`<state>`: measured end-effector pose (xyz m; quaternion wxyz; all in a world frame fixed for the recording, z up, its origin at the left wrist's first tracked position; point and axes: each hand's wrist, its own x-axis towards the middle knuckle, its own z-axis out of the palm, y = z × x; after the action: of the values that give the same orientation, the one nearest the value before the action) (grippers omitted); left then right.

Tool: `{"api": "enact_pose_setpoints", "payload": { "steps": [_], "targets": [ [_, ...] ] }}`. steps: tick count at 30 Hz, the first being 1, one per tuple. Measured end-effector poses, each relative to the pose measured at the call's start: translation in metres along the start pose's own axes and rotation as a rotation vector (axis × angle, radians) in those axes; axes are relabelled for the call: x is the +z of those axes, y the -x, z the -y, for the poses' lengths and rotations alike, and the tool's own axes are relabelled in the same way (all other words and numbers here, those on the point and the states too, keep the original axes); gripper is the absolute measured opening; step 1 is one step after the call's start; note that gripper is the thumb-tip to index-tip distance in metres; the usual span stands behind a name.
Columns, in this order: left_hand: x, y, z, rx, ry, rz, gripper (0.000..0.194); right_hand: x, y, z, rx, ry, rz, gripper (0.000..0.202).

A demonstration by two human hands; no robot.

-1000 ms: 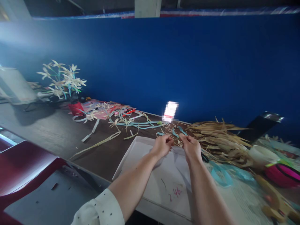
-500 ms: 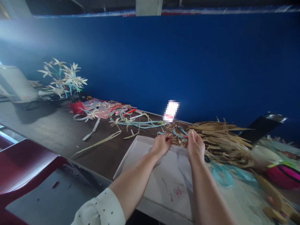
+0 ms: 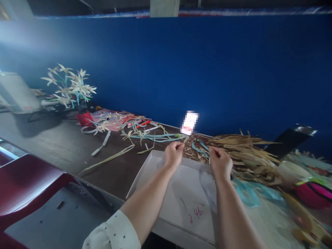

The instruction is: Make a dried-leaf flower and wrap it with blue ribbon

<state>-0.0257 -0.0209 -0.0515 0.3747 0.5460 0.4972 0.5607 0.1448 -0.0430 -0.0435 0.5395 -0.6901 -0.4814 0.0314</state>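
Over the far edge of a shallow white box lid, my left hand is closed in a pinch. A thin pale sliver shows by its fingertips, but I cannot tell whether it is held. My right hand is pinched too, a short way to the right, and what its fingers hold is hidden or too small to name. A light blue strip lies between the hands, close to the right fingertips. Pale plant scraps are scattered beyond the lid. Dried husks lie in a heap just right of my right hand.
A lit, blurred-out screen leans at the blue partition. Light blue stems and husk flowers lie left of it. Further left are a red pot with pale flowers and a white kettle-like container. A pink pouch lies right.
My hands have moved apart: the left slightly left and up, the right slightly right. Both stay pinched above the lid's far edge.
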Motion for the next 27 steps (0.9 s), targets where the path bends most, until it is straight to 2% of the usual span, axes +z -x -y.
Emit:
{"api": "enact_pose_setpoints", "payload": {
  "steps": [4,8,12,17,22,24,27],
  "targets": [
    [0.002,0.000,0.000,0.009,0.001,-0.002,0.020,0.008,0.004,0.014,-0.160,0.390,0.296,0.028],
    [0.003,0.000,-0.002,-0.017,0.015,0.004,0.018,0.026,0.005,0.035,-0.184,0.610,0.438,0.026],
    [0.003,0.001,-0.005,-0.055,0.075,0.018,0.017,0.041,0.001,0.041,-0.185,0.770,0.597,0.025],
    [0.004,0.002,-0.007,-0.057,0.132,0.027,0.017,0.049,-0.002,0.036,-0.177,0.793,0.623,0.025],
    [0.003,0.002,-0.010,-0.075,0.117,0.029,0.018,0.040,-0.008,0.034,-0.171,0.721,0.595,0.022],
    [0.003,0.002,-0.010,-0.071,0.080,0.026,0.018,0.032,-0.010,0.032,-0.138,0.599,0.552,0.022],
    [0.002,0.001,-0.007,-0.039,0.027,0.031,0.018,0.020,-0.011,0.029,-0.062,0.264,0.481,0.021]
  ]
}}
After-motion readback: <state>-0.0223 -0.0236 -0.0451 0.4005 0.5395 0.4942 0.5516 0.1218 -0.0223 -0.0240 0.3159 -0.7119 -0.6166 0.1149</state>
